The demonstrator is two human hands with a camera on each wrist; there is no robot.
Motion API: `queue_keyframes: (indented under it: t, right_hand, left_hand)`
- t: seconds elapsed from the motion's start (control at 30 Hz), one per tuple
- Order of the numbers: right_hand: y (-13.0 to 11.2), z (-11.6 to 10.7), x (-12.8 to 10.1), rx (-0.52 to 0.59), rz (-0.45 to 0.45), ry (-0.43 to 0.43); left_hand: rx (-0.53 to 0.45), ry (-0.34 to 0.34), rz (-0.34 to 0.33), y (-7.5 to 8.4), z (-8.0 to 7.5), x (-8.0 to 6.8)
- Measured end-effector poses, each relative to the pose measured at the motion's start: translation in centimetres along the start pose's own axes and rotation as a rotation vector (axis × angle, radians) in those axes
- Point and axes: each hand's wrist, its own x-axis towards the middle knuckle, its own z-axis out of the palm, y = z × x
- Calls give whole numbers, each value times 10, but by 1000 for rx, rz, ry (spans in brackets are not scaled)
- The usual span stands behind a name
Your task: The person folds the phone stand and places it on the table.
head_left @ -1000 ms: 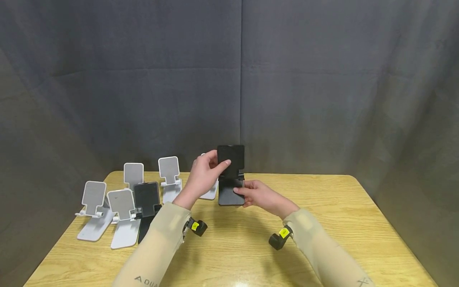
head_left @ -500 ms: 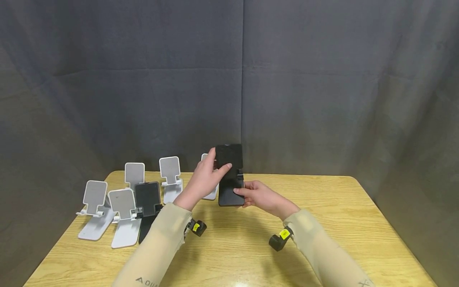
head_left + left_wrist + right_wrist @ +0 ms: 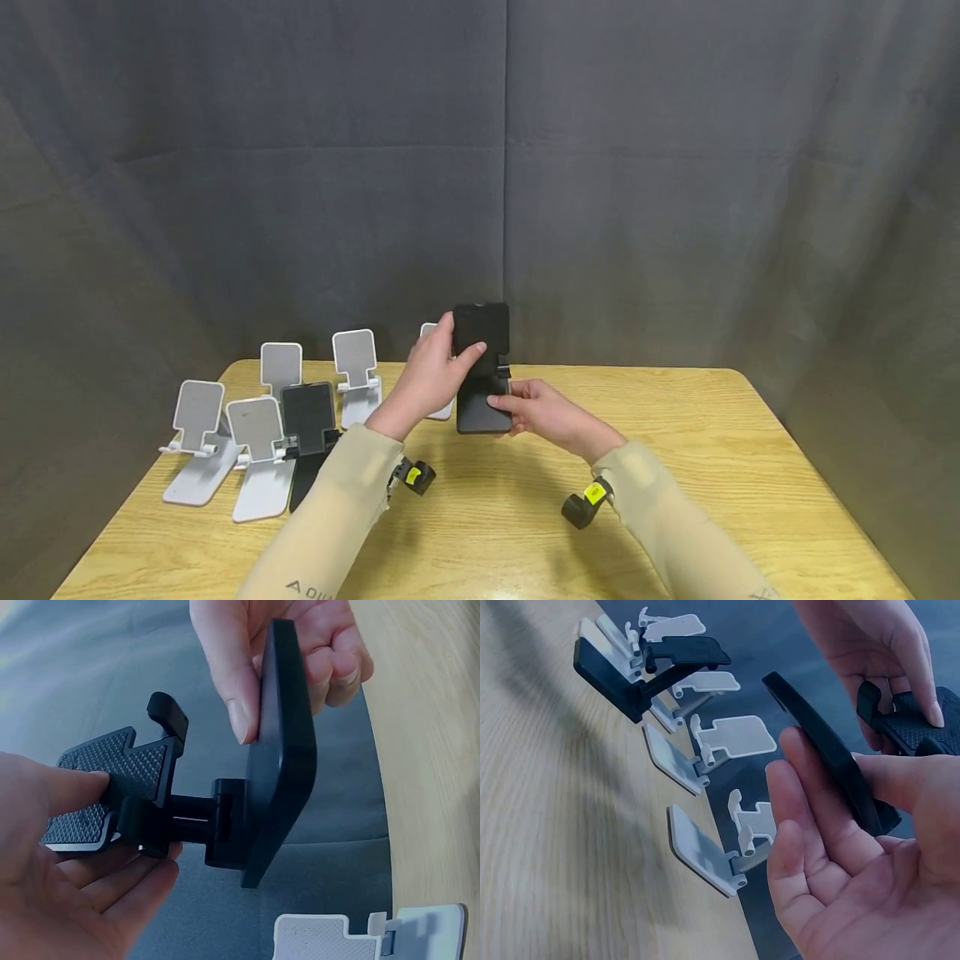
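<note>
Both hands hold a black folding phone stand (image 3: 483,408) up over the far part of the table. My left hand (image 3: 429,377) grips its upper plate from the left, thumb across the front face. In the left wrist view that thumb lies on the textured pad (image 3: 139,761), with the fingers behind the plate. My right hand (image 3: 551,417) pinches the flat base (image 3: 289,742) at its right edge, thumb on one face and fingers on the other. A hinged arm (image 3: 196,814) joins plate and base, which stand apart at an angle.
Several white phone stands, among them a front one (image 3: 262,487), stand unfolded at the table's left, with another black stand (image 3: 309,417) among them. One white stand (image 3: 442,410) is partly hidden behind my left hand. A dark curtain (image 3: 637,208) hangs behind the wooden table (image 3: 675,467).
My left hand has shifted slightly on the upper plate, its thumb a little lower, uncovering the top of the white stand behind. The right hand and the base have hardly moved.
</note>
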Motion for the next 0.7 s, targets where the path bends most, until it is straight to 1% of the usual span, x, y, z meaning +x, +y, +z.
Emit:
queue_keyframes:
  t: [0.13,0.43,0.53,0.7]
  right_hand:
    - [0,1,-1,7,3,-7]
    - [0,3,1,20,3,-24]
    - [-1,4,1,22,8,-22]
    - [-2,8,0,8,11,-17]
  left_hand:
    - [44,14,32,1,0,0]
    - [73,54,65,1,0,0]
    - [77,87,68,1,1,0]
    - [50,136,102,-1,2,1]
